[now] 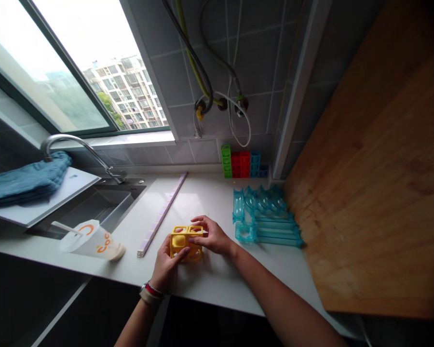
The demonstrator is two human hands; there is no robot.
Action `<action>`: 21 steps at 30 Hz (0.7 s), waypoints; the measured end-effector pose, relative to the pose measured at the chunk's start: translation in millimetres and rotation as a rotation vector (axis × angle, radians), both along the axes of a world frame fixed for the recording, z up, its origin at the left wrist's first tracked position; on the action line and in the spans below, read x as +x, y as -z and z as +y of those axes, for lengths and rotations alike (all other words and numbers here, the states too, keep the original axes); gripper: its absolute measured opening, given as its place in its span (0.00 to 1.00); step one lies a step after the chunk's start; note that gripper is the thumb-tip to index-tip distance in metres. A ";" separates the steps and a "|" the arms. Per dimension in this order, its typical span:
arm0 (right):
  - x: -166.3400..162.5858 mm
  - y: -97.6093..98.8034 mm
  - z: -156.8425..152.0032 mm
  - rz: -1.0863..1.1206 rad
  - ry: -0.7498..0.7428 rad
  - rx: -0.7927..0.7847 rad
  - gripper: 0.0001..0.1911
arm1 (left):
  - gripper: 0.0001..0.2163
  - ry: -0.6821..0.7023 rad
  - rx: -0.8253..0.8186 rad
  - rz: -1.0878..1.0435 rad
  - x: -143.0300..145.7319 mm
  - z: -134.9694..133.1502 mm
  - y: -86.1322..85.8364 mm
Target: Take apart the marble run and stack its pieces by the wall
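Note:
A pair of joined yellow plastic cube blocks (185, 241) with square openings rests on the white countertop (210, 202). My left hand (166, 264) grips the blocks from the near left side, thumb on the front face. From the right, my right hand (211, 234) holds them, its fingers laid over the top. A watch and a red band circle my left wrist.
Clear blue track pieces (265, 217) lie right of the hands. Green, red and blue blocks (243, 164) stand against the tiled wall. A long pale strip (162, 214) crosses the counter. A paper cup with straw (92, 240) lies by the sink (101, 205). A wooden board (376, 183) stands at right.

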State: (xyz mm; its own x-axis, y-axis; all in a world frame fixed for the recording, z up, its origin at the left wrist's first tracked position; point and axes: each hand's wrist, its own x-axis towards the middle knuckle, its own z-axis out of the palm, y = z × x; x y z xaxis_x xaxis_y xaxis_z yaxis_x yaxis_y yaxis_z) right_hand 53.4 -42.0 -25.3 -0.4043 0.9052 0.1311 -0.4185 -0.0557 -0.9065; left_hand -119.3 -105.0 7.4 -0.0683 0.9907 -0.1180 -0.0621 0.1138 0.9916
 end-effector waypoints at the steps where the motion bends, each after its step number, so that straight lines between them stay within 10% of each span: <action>1: 0.3 1.1 0.5 0.008 -0.014 -0.005 0.32 | 0.34 0.012 -0.003 0.006 -1.5 0.3 1.7; 21: -6.2 6.3 2.0 -0.020 0.024 -0.085 0.36 | 0.35 0.039 -0.070 -0.292 -22.5 26.8 9.8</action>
State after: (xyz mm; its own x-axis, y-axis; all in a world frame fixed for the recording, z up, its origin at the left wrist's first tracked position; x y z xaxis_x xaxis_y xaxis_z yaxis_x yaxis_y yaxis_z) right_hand 47.2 -40.0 -31.6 -0.3843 0.9221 0.0452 -0.4029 -0.1235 -0.9069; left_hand -141.8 -78.2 -2.3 0.0166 0.9806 -0.1951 -0.3378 0.1892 0.9220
